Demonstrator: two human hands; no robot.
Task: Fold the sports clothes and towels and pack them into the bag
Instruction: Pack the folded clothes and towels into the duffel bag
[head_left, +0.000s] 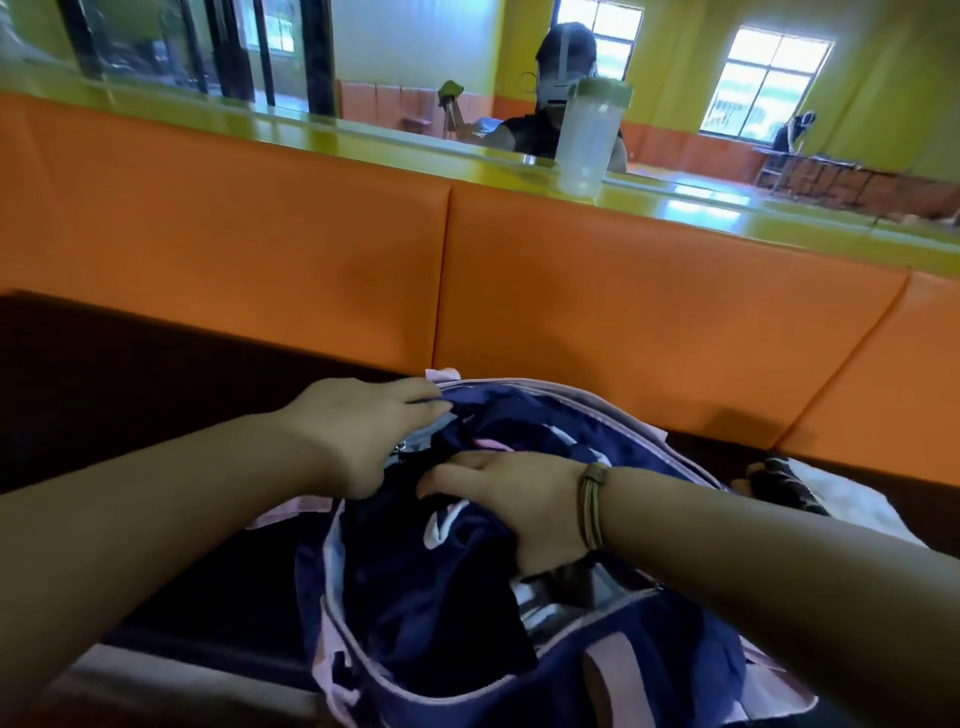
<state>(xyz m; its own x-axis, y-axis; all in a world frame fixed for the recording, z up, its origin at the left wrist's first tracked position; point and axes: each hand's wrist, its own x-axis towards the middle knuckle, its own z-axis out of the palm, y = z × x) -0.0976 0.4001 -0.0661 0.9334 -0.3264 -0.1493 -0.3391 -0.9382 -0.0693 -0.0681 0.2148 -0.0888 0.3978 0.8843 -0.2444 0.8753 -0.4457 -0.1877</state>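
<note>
A navy sports bag (649, 660) with pink trim and straps lies open on a dark bench in front of me. Dark navy clothing (415, 587) with white and pink markings fills its opening. My left hand (363, 431) grips the bag's far left rim by the zipper. My right hand (514, 499), with hair ties around the wrist, lies flat with fingers spread on the clothing inside the bag. A white towel (862, 499) with a dark item on it lies on the bench to the right.
Orange padded panels (623, 291) rise behind the bench. On the green ledge above stands a clear shaker bottle (589, 135) with a green lid. A mirror behind it reflects a person, windows and a yellow room.
</note>
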